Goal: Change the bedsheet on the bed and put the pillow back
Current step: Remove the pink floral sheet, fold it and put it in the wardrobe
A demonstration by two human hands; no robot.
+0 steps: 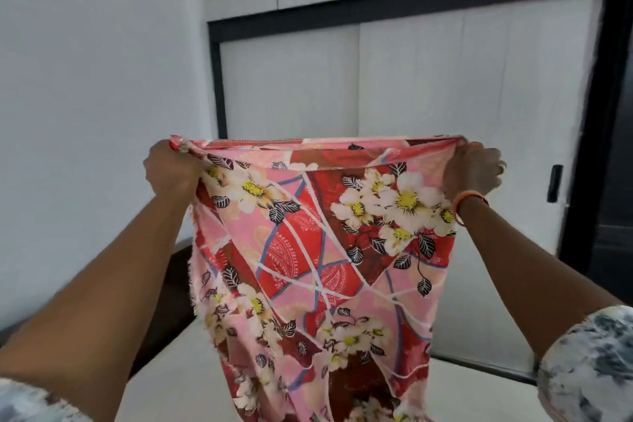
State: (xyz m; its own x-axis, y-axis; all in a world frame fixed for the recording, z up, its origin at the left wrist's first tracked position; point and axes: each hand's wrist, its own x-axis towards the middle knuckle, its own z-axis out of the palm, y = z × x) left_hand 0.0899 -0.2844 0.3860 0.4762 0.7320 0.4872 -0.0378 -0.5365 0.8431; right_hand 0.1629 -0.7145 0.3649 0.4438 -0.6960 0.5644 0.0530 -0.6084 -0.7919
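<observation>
So here we've got both arms stretched out in front of us, holding the bedsheet point(318, 250) up in the air by its top edge. It's the loud one: pink and red patches, white flowers with yellow centres, dark leaves, some blue and white lines running across it.

Our left hand point(171, 168) has its fingers curled tight round the top left corner, with the cloth bunched up in the fist. Our right hand point(472, 171) grips the top right corner, thumb and first fingers pinching the gathered edge, the other fingers sticking out a bit to the side. There's an orange bangle point(467, 204) on that wrist.

The top hem is pulled fairly straight between our two hands, and you can see a second layer folded behind it near the top. The rest hangs straight down in front of us, and its lower part runs out of the bottom of the view, so we can't tell whether it touches anything down there. The left edge looks frayed.

Below and behind the sheet there's the pale mattress point(178, 380), bare where it shows. A dark bed frame point(168, 301) edge runs along its left side by the white wall point(85, 79). Straight ahead is a white sliding wardrobe point(428, 79) with a black frame and a small black handle point(554, 183) on the right
</observation>
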